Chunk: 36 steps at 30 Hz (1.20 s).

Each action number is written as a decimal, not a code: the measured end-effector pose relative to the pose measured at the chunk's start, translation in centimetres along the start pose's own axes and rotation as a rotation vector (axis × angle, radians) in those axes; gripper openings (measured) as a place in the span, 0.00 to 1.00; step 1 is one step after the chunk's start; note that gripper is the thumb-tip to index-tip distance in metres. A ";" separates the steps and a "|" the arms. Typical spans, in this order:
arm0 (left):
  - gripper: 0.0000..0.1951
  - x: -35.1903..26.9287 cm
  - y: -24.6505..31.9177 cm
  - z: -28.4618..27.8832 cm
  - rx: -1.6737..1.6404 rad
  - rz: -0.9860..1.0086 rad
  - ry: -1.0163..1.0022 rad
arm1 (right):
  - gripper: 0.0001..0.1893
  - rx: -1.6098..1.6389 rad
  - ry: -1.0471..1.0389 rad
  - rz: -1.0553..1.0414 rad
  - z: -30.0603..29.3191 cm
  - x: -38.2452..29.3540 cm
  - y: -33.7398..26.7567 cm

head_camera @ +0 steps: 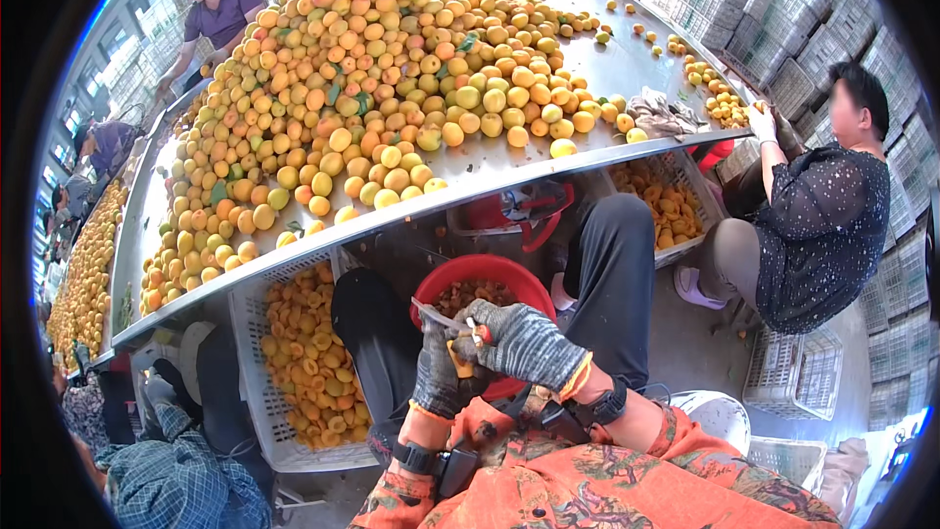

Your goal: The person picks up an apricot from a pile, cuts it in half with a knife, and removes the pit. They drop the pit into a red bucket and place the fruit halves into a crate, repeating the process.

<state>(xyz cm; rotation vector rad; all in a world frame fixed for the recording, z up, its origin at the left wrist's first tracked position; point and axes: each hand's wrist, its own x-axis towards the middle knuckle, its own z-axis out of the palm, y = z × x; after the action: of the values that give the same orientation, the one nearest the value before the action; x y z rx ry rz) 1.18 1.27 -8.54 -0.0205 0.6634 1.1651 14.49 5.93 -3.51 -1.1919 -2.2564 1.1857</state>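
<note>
My right hand (527,344), in a grey knit glove, grips a small knife (439,316). Its pale blade points left, over a red basin (542,292). Close below the blade, my left hand (439,375), gloved the same way, holds a piece of apricot (460,363) mostly hidden by the fingers. Both hands are together above my lap. Small brown apricot pits (474,295) lie in the basin between my knees. On my left, a white plastic crate (253,382) holds split apricot halves (316,360).
A metal table (455,169) bears a big heap of whole apricots (352,88). Co-workers sit around it, one person (815,228) at right. Another crate of halves (661,198) stands under the table. A white bucket (712,415) and empty crate (793,371) are at my right.
</note>
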 end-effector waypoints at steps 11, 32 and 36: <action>0.11 -8.1 13.9 -4.9 1.460 0.630 0.739 | 0.12 -0.507 0.137 -0.091 -9.1 10.1 -0.1; 0.15 -2.5 8.6 3.3 0.802 0.850 0.015 | 0.17 0.915 -0.255 0.076 -9.4 8.3 -3.3; 0.37 -2.3 6.8 6.2 0.668 0.960 -0.226 | 0.19 0.954 -0.182 -0.004 -7.0 2.2 -4.3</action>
<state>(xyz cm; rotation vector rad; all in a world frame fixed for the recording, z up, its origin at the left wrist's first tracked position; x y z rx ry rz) -2.22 4.28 -0.27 1.0808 0.8571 1.7515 15.13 10.01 3.92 -0.6930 -1.4148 2.0683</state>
